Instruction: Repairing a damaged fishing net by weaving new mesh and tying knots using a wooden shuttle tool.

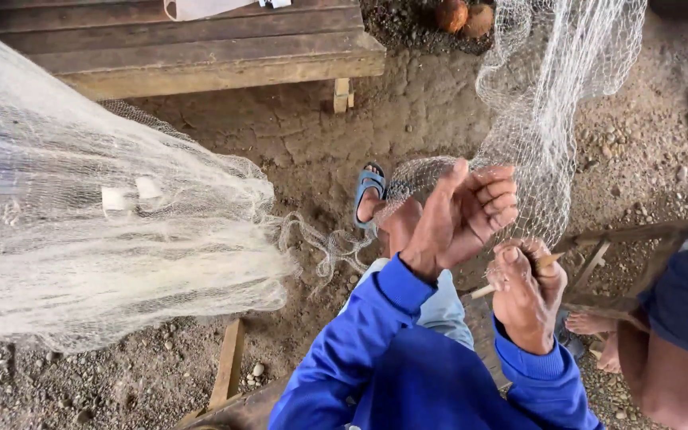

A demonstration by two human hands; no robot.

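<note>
Blue sleeves [376, 350] fill the bottom of the view, nearest the camera, with both forearms reaching up and away from the body.

Left to right:

- Bundled net [97, 239]: a large pale heap of fine white mesh lies at the left, over the dirt ground [312, 135] and in front of a wooden bench [201, 48]. A twisted strand of it trails right toward the hands.
- Left hand [459, 215]: fingers curled closed, pinching a fold of the hanging net [551, 103], which drops from above at the upper right.
- Right hand [529, 295]: closed around a thin pale wooden netting needle [483, 291], just below the left hand and touching the mesh.
- Sandalled foot [369, 199]: rests on the ground just beyond the hands, with net draped near it.
- Another person's bare legs [662, 358] stand at the right edge, beside a wooden frame [639, 235].

Probable faults, judged from this arrangement:

1. If the left pinch slackens, the fold may slip and the working mesh would be lost.
2. The needle tip could snag neighbouring meshes, since the netting is bunched tightly around it.
3. The trailing strand lies near the foot; a shift of the leg could drag or tangle it.
4. The heap could pick up stones and grit from the dirt.
</note>
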